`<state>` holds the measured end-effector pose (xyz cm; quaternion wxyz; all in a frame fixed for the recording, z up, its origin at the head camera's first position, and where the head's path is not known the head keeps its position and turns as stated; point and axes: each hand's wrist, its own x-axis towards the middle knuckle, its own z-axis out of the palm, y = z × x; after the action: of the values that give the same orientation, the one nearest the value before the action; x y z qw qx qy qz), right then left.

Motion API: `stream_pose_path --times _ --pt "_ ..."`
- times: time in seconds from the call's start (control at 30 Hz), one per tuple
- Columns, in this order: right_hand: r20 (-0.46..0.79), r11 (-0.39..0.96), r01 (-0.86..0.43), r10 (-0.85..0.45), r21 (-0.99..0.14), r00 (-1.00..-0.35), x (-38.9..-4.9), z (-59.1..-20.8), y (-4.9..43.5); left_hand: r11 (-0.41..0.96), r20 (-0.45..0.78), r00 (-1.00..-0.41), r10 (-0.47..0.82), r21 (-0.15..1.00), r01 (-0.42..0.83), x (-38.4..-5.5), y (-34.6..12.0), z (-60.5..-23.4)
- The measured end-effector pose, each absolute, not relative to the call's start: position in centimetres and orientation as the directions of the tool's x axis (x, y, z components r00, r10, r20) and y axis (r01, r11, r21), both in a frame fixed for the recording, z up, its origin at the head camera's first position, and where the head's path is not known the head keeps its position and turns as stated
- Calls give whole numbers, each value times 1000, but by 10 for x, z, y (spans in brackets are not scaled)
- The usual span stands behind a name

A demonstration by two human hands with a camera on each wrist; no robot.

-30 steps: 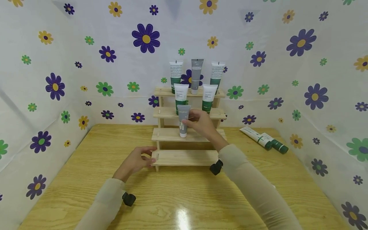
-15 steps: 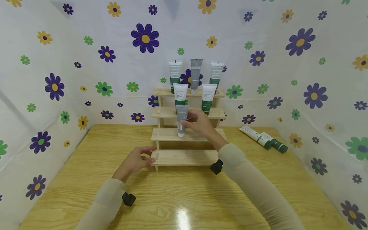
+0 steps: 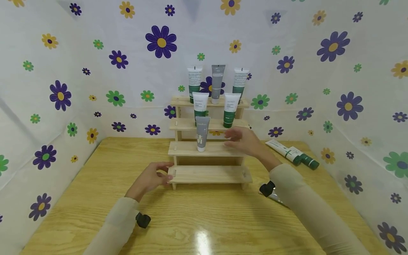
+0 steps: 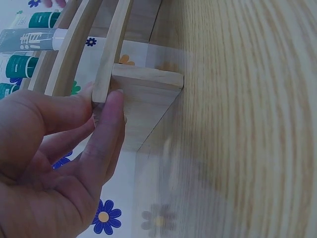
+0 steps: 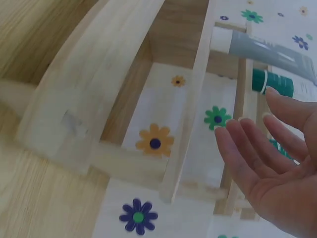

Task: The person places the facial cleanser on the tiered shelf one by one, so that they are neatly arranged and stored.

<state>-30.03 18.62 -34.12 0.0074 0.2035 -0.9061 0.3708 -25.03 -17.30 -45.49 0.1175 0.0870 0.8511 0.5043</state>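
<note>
While the left hand pinches the left end of the bottom step of the wooden rack, the right hand is up in the air, to the right of the gray tube. The right fingers are loose and a little bent, and they do not touch the tube.

The gray tube stands up on its white cap, on the second step from the bottom, left of the middle. It is flat and wide at the top and gets thinner down by the cap. It has small pale letters near the top and one big white sign lower down. Its gray side looks smooth and a bit shiny.

Just behind it, one step up, is a white and green tube, and the gray tube hides its bottom. Another tube like that is on the same step, to the right. Three more tubes stand in a row on the top step, with a gray one in the middle.

Two white and green tubes lie on the tabletop at the right. One more tube is partly hidden by the right sleeve.
</note>
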Motion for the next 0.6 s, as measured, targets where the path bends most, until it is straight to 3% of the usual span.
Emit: stream_pose_path --times 0.17,0.6 --pt "190 676 -429 -401 -599 -896 -293 -345 216 462 -101 -955 278 886 41 -249 -173 -453" --pt "119 742 -447 -452 -499 -884 -271 -352 265 447 -101 -951 293 893 43 -249 -174 -455"
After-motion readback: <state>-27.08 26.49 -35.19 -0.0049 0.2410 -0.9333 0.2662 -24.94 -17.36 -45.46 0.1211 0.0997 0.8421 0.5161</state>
